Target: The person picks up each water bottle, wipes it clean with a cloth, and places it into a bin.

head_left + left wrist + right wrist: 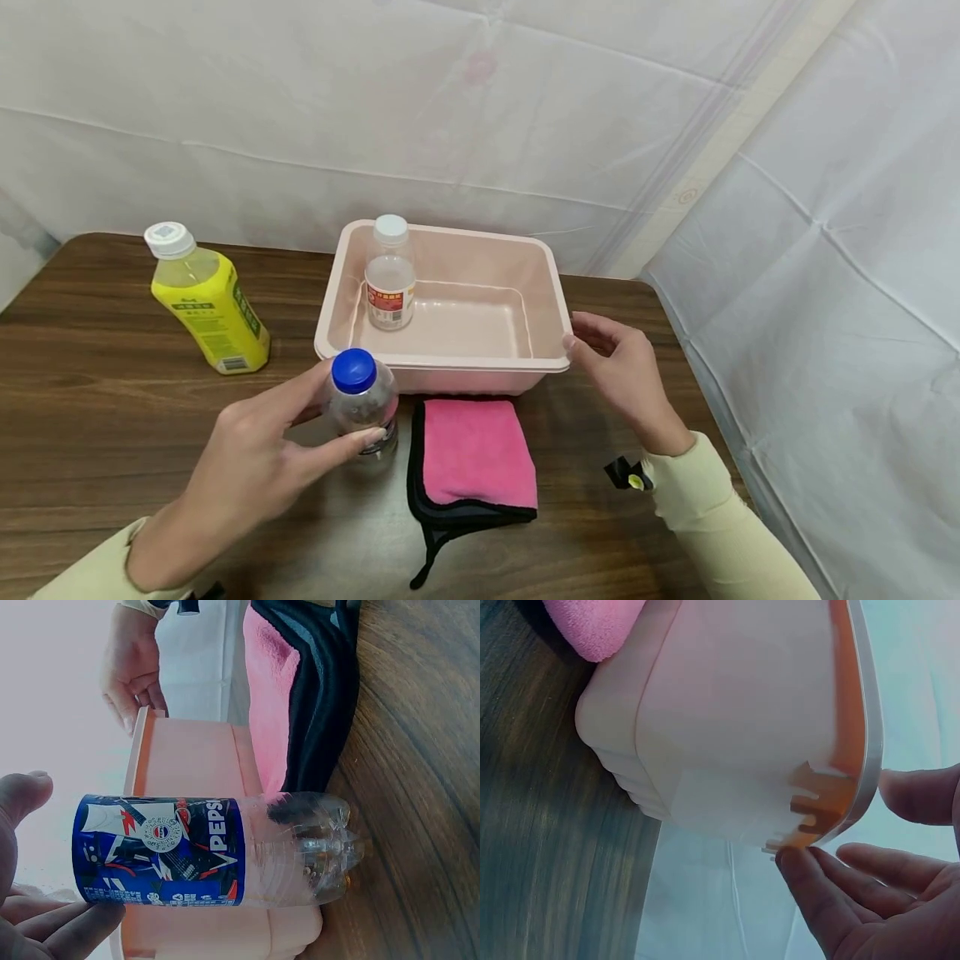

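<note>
My left hand (251, 450) grips a clear Pepsi bottle (363, 408) with a blue cap, thumb across the front and fingers behind. Its blue label (159, 851) faces the left wrist view; whether its base touches the table cannot be told. At the right front corner of a pale pink plastic basin (465, 362), my right hand (622, 362) holds the rim, thumb on the edge and fingertips below it. Inside the basin, on its left side, stands a clear bottle (390, 287) with a white cap and a red and white label.
A folded pink cloth (480, 454) with black edging lies in front of the basin. To the left, a yellow-labelled bottle (213, 308) with a white cap stands on the wooden table (82, 400). White sheeting (247, 108) hangs behind the table and along its right side.
</note>
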`<state>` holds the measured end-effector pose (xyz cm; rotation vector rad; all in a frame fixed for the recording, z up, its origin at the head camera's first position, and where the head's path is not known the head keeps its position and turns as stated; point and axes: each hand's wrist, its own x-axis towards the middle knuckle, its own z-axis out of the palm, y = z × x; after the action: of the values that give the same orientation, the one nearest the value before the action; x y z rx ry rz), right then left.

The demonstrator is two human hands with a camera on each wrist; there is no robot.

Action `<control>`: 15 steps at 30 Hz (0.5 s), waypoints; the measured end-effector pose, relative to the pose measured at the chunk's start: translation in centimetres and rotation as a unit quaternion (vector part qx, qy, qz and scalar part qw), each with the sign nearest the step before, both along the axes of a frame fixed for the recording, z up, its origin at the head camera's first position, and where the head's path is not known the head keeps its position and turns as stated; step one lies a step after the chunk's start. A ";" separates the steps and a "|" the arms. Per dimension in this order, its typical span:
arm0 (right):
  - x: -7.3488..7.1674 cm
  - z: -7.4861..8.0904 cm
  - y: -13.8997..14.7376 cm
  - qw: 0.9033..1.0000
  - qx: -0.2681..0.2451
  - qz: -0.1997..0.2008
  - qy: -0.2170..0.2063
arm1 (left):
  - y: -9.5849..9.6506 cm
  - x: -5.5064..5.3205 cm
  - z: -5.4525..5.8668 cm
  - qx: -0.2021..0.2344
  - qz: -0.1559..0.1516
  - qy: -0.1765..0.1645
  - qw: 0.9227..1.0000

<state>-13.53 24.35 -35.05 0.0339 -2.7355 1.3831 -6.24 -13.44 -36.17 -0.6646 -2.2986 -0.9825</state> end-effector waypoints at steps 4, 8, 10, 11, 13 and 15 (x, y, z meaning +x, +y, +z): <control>0.5 -0.1 -0.3 0.999 0.027 0.012 0.019 | 0.3 -0.1 -0.3 0.007 -0.010 0.010 1.000; 1.0 -0.2 -0.7 0.995 0.073 0.035 0.053 | 0.5 -0.3 -0.6 0.015 -0.019 0.024 0.999; 1.3 -0.2 -0.9 0.991 0.105 0.049 0.072 | 0.6 -0.4 -0.7 0.014 -0.020 0.024 0.999; 1.4 -0.2 -1.0 0.988 0.121 0.056 0.080 | 0.6 -0.4 -0.7 0.013 -0.018 0.023 0.999; 1.8 -0.2 -1.2 0.982 0.150 0.068 0.091 | 0.6 -0.4 -0.6 0.012 -0.018 0.019 1.000; 2.2 -0.2 -1.5 0.976 0.174 0.081 0.102 | 0.6 -0.5 -0.6 0.012 -0.020 0.019 1.000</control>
<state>-11.30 22.84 -35.28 0.4037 -2.8079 0.8544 -6.71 -12.86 -36.78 -0.7162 -2.2452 -1.0065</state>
